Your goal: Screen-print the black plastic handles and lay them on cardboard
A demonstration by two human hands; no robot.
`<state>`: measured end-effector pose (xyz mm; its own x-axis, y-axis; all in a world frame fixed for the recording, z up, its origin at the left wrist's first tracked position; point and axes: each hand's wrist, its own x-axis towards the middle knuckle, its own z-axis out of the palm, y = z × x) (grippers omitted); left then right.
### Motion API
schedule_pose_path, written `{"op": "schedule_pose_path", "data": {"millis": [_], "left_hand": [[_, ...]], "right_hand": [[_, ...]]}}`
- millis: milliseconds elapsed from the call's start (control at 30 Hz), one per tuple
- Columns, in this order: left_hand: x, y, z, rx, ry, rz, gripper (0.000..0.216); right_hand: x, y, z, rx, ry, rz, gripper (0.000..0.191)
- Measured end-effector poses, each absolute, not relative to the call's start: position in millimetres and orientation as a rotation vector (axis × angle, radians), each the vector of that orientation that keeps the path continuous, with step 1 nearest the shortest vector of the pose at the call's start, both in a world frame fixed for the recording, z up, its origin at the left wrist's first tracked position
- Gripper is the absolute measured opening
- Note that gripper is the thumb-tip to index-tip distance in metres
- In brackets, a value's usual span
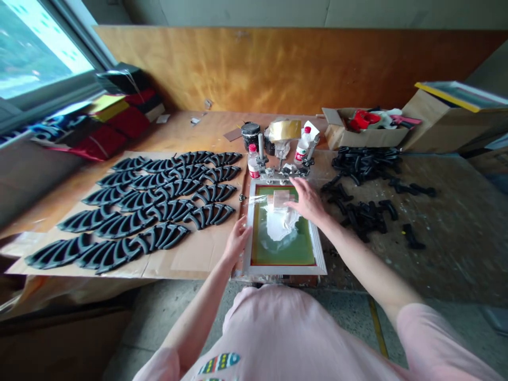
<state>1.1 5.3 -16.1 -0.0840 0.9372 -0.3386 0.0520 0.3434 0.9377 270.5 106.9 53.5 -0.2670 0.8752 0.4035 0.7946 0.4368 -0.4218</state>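
A small screen-printing frame [322, 253] with a green mesh and a smear of white ink [280, 225] lies in front of me, hinged at its far end to a metal clamp [283, 170]. My left hand [237, 241] grips the frame's left rail. My right hand [307, 201] reaches over the mesh with fingers curled on a pale squeegee block [280, 199] at the far end of the ink.
Rows of black curved parts [151, 209] lie on cardboard to the left. A loose heap of black parts [363, 185] sits to the right. Bottles [253, 161], an ink tub [250, 133] and open cartons [367, 135] stand behind the frame. Red and black stacks [115, 124] lie under the window.
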Motion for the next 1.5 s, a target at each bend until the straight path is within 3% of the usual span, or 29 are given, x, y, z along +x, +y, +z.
{"op": "schedule_pose_path", "data": {"millis": [233, 400, 467, 600, 733, 900, 1067, 1267, 1333, 1500], "left_hand": [[1.7, 8.9, -38.9, 0.915, 1.492, 0.957, 0.068], [0.3, 7.7, -40.5, 0.902, 1.506, 0.935, 0.064], [0.3, 8.3, -40.9, 0.921, 1.528, 0.938, 0.062], [0.2, 9.7, -41.5, 0.948, 1.534, 0.951, 0.06], [0.6, 9.8, -42.9, 0.942, 1.5, 0.971, 0.062], [1.8, 9.2, -38.3, 0.928, 1.512, 0.979, 0.06], [-1.5, 6.1, -5.5, 0.896, 1.434, 0.974, 0.075], [0.7, 25.3, 61.3, 0.972, 1.372, 1.213, 0.054], [6.6, 44.2, 82.9, 1.005, 1.301, 1.351, 0.053], [19.4, 90.1, 119.9, 1.06, 1.142, 1.496, 0.047]], "right_hand": [[240.5, 74.9, 31.4, -1.435, -2.59, 0.188, 0.007], [261.7, 41.8, 32.6, -1.036, -2.823, 0.205, 0.025], [267.8, 44.2, 40.5, -0.935, -2.868, 0.299, 0.021], [264.8, 52.3, 41.3, -1.099, -2.752, 0.315, 0.009], [260.8, 33.1, 19.7, -1.089, -2.69, 0.209, 0.022], [257.7, 35.6, 24.3, -1.105, -2.646, 0.36, 0.018], [250.9, 93.0, 65.1, -1.404, -2.337, 0.291, 0.056], [327.7, 113.4, 73.5, -1.677, -1.843, 0.061, 0.034], [340.4, 98.5, 53.9, -1.745, -1.879, 0.071, 0.041], [300.0, 51.5, -4.3, -1.692, -2.305, 0.227, 0.027]]}}
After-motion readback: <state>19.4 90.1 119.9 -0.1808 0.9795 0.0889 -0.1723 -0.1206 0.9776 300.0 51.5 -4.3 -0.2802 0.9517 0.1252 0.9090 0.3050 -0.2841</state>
